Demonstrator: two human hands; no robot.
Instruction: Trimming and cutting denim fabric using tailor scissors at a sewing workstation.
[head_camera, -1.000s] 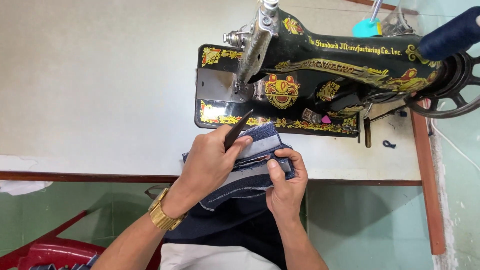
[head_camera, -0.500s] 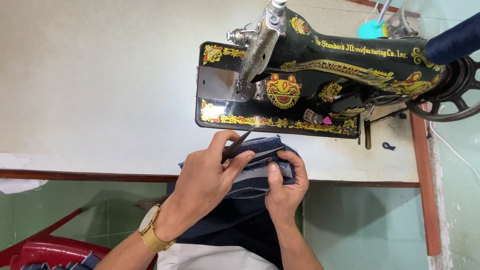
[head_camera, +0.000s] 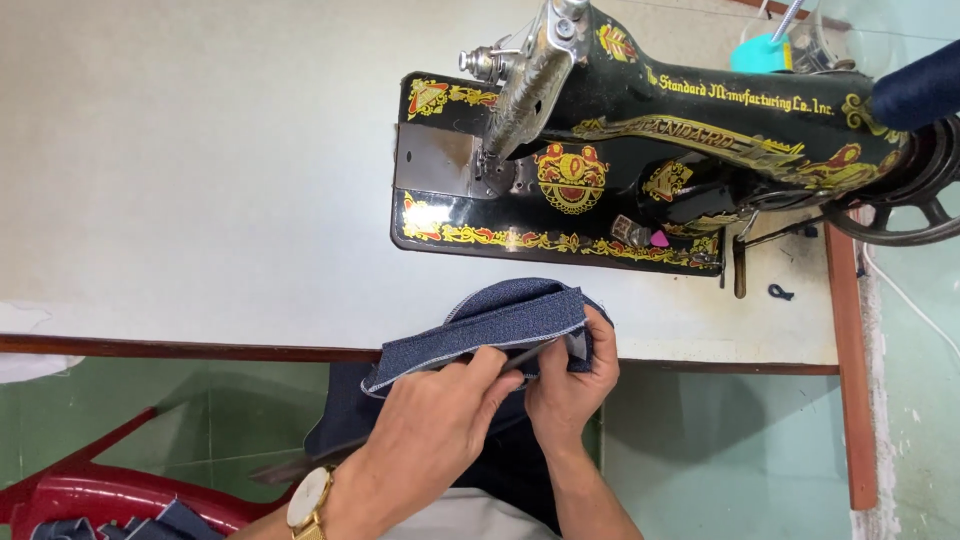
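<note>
Red chair (head_camera: 90, 495): low in the left corner, partly seen, with scraps of blue cloth on it; well apart from the work.
Watch (head_camera: 308, 497): gold-banded, on the left wrist.
Table (head_camera: 200, 180): pale top with a dark wooden front edge; its near edge runs just under the cloth.
Left hand (head_camera: 430, 435): fingers drawn together, pinching a thin dark tool (head_camera: 520, 357) against the lower edge of the cloth; whether the tool is a pick or small scissors cannot be told.
Denim piece (head_camera: 500, 320): folded dark blue cloth with a pale stitched edge, held up over the table's front edge, between both hands and the machine; more of it hangs down toward the lap.
How it handles: likely light and soft, yet denim folds keep some stiffness; it will sag if let go at one end. It is not fragile and not slippery. Best taken at the folded, stitched edge, where the layers are thickest.
Right hand (head_camera: 570, 385): closed on the right end of the denim, thumb on top and fingers wrapped under, clamping the fold.
Sewing machine (head_camera: 640, 170): black with gold and red ornament, standing just beyond the cloth; its bed is the nearest obstacle ahead.
Handwheel (head_camera: 900, 200): at the far right of the machine, beside a dark blue thread spool (head_camera: 915, 92).
</note>
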